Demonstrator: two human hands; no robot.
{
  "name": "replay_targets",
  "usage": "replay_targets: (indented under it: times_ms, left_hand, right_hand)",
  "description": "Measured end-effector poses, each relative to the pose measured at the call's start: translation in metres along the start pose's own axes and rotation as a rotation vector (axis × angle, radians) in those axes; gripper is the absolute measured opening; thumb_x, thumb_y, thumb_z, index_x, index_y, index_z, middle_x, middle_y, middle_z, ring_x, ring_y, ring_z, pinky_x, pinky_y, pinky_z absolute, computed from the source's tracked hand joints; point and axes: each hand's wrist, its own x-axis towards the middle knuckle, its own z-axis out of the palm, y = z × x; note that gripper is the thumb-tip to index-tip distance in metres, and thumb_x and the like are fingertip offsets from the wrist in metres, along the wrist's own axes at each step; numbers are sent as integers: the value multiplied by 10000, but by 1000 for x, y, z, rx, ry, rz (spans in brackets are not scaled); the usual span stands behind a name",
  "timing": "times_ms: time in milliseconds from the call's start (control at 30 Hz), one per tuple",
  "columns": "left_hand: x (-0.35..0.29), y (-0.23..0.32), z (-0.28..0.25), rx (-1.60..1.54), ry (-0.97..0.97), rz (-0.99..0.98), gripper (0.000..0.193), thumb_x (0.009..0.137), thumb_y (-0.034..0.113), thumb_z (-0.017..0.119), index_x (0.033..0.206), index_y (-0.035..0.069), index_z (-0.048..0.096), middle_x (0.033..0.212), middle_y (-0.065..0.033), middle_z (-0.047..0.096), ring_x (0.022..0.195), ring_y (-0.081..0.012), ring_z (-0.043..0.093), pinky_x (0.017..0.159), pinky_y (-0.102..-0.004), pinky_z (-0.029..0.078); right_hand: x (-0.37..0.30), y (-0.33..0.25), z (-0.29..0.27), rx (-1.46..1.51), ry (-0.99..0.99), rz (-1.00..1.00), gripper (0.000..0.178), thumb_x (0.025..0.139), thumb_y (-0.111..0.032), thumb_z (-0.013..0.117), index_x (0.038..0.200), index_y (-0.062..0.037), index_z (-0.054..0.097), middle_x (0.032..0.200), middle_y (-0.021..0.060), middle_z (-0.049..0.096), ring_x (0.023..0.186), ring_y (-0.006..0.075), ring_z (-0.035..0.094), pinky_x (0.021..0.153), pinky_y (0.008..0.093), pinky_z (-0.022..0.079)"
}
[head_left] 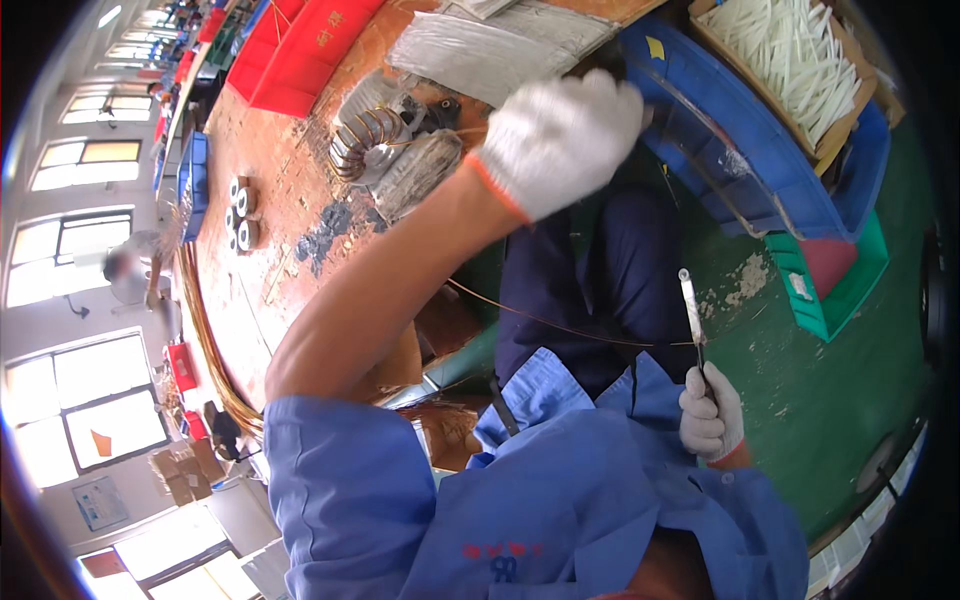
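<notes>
While the right hand's grip is clasping a slim tool, the left hand's grip is blurring, its hold hidden and impossible to tell; a copper-wound ring is sitting by a grey block on the desk.

Matt knit cloth covers the left hand; near it, a glossy metal coil, rough wooden table, smooth plastic bin.

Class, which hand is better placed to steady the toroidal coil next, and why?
The left hand, probably: it is nearer the toroidal coil, while the right hand is farther off, gripping a slim tool.
</notes>
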Motion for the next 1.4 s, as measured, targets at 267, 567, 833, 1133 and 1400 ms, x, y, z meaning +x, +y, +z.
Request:
replay_targets:
  times_ms: [267, 567, 833, 1133, 1400]
  left_hand:
    - [88, -104, 72, 33, 20, -473, 395, 1052, 340, 602, 903, -3, 728, 680, -31, 630, 604, -170, 629, 581, -305, 509]
    - [79, -94, 17, -461, -353, -561, 337, 917, 206, 564, 1072, -12, 769, 1100, -291, 737, 1050, -430, 722, 903, -494, 576]
    - [-44, -77, -100, -257, -347, -497, 318, 916, 199, 624, 1176, 26, 684, 998, -254, 712, 989, -389, 709, 901, -472, 543]
    - [-142, -87, -88, -346, 92, -597, 526, 858, 261, 841, 1294, 60, 626, 1139, -189, 712, 1059, -335, 709, 941, -413, 545]
    - [-140, -83, -80, -428, 241, -656, 475, 792, 242, 894, 1167, 45, 679, 1043, -150, 732, 955, -265, 727, 878, -394, 560]
  right_hand:
    - [10, 17, 41, -333, 350, -132, 445, 1153, -450, 354, 932, -136, 577, 593, -59, 300, 373, 48, 201, 308, 241, 185]
    - [143, -20, 169, -2162, 438, -782, 265, 1114, -296, 476, 1071, -68, 606, 656, 91, 610, 467, 222, 601, 448, 367, 461]
    - [320, -93, 256, -2824, 470, -1075, 451, 1058, -452, 492, 1295, -79, 583, 1188, 260, 678, 1113, 465, 662, 920, 577, 532]
    - [315, -70, 215, -2663, 30, -1817, 171, 931, -154, 723, 1081, -76, 691, 1054, 133, 685, 928, 379, 679, 820, 457, 557]
    - [296, -69, 199, -2843, 220, -1045, 493, 1063, -389, 494, 740, -82, 703, 698, 223, 648, 699, 430, 679, 631, 535, 539]
